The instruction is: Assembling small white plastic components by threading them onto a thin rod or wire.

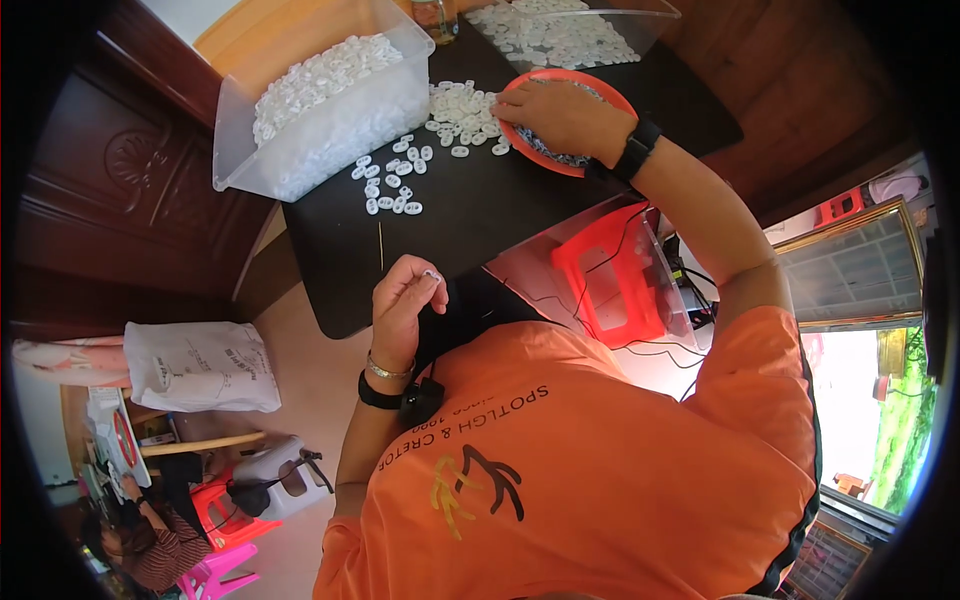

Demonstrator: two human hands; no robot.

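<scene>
My left hand [404, 303] is raised just off the near edge of the dark table. Its fingers are closed in a pinch on a small white plastic piece [431, 275]. My right hand [562, 112] reaches over an orange-red bowl [622, 97] of small grey, metallic-looking bits, with fingers bent together at the bowl's left side. Whatever is between those fingertips is hidden. Beside the bowl lies a pile of white oval plastic pieces [462, 113] with holes. A looser group of the same ovals [394, 182] is spread on the table nearer my left hand.
A clear bin [330, 150] heaped with white pieces stands at the table's left. Another clear tray [640, 15] of ovals sits at the back, near a glass jar [436, 18]. A red stool [600, 280] is under the table's right side. Another person [160, 545] is at lower left.
</scene>
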